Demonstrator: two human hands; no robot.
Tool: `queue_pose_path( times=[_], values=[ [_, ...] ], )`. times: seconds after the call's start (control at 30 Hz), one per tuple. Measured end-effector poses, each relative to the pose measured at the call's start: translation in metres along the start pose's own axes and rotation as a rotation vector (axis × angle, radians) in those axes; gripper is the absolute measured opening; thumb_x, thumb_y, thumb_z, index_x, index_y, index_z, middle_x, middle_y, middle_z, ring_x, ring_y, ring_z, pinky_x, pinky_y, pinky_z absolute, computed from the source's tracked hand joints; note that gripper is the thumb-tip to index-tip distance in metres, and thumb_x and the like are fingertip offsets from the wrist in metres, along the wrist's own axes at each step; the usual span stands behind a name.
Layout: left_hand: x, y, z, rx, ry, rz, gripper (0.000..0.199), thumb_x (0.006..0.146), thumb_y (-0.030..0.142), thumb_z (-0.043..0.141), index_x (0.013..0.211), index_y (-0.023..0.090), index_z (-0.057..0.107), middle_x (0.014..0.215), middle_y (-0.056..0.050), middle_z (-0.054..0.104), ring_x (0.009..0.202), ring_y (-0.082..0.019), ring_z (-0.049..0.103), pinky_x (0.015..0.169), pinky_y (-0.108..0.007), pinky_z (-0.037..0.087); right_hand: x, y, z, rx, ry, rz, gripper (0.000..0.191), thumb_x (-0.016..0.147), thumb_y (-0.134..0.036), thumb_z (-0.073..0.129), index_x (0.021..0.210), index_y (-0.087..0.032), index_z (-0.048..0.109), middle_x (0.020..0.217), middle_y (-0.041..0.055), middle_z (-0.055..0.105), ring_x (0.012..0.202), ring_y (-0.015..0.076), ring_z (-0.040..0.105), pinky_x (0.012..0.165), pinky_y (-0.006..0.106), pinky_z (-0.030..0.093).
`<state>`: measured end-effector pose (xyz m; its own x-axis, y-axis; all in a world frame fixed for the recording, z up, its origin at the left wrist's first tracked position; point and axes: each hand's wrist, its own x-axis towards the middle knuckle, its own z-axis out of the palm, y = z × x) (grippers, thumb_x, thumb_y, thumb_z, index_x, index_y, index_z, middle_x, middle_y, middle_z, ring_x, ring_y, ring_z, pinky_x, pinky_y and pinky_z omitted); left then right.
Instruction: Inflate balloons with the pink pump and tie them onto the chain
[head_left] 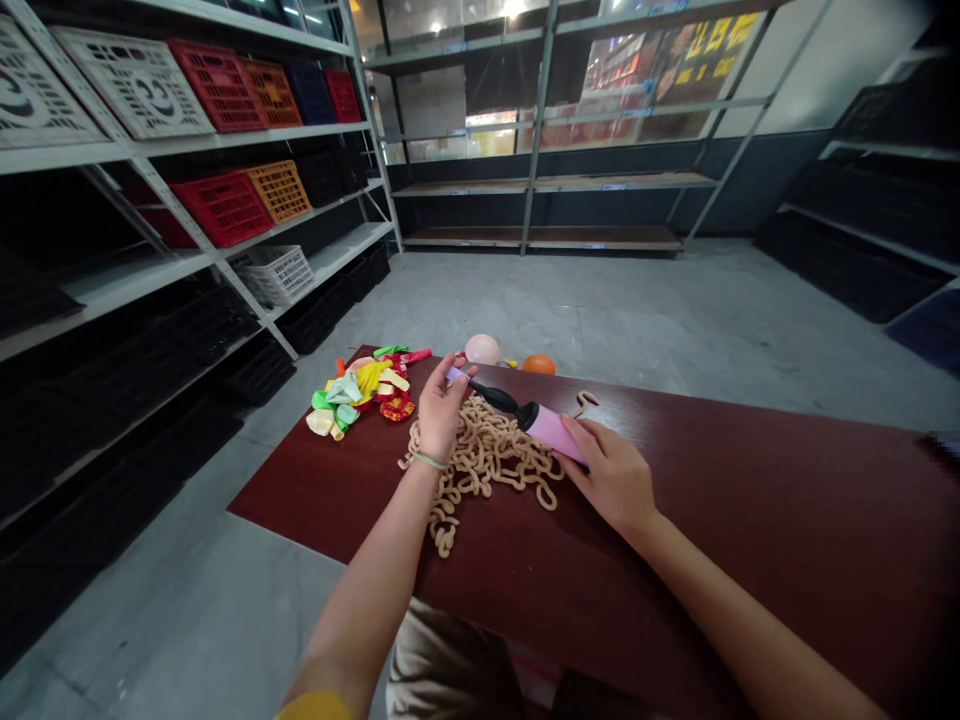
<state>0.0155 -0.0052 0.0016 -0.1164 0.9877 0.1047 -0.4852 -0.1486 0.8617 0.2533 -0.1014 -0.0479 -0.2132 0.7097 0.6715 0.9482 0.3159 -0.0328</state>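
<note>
Balloons [364,385], limp and mixed in colour, are heaped on the dark red table [300,500]. At the black nozzle, a lilac piece [456,374] is held in the left hand's [441,405] fingers; above tan loops [487,450], the pink pump [553,432] is grasped by the right hand [611,475].

A 3-like mark [156,93] shows on a white crate [112,58]; yellow window lettering [712,46] is unreadable.
</note>
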Motion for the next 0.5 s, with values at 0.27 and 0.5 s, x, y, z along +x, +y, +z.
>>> queue_pose_path(
  times=[0.27,0.5],
  values=[
    [-0.0017,-0.0024,0.0010,0.112,-0.044,0.015,0.049,0.079,0.018,0.073,0.127,0.022,0.064,0.131,-0.012,0.063,0.105,-0.019,0.069,0.095,-0.029,0.052,-0.0005,-0.0009,0.0000,-0.014,-0.005,0.000,0.051,0.094,-0.037,0.056,0.142,-0.024,0.048,0.119,0.0096,0.065,0.102,0.0240,0.063,0.084,0.035,0.049],
    [-0.0087,-0.0014,0.0088,0.058,-0.057,-0.074,0.053,0.078,0.012,0.073,0.128,0.024,0.063,0.137,-0.013,0.057,0.101,-0.019,0.071,0.092,-0.029,0.053,-0.0003,-0.0036,-0.0035,0.010,-0.034,0.013,0.054,0.094,-0.036,0.053,0.146,-0.025,0.043,0.121,0.0090,0.065,0.101,0.0244,0.063,0.084,0.036,0.049]
  ],
)
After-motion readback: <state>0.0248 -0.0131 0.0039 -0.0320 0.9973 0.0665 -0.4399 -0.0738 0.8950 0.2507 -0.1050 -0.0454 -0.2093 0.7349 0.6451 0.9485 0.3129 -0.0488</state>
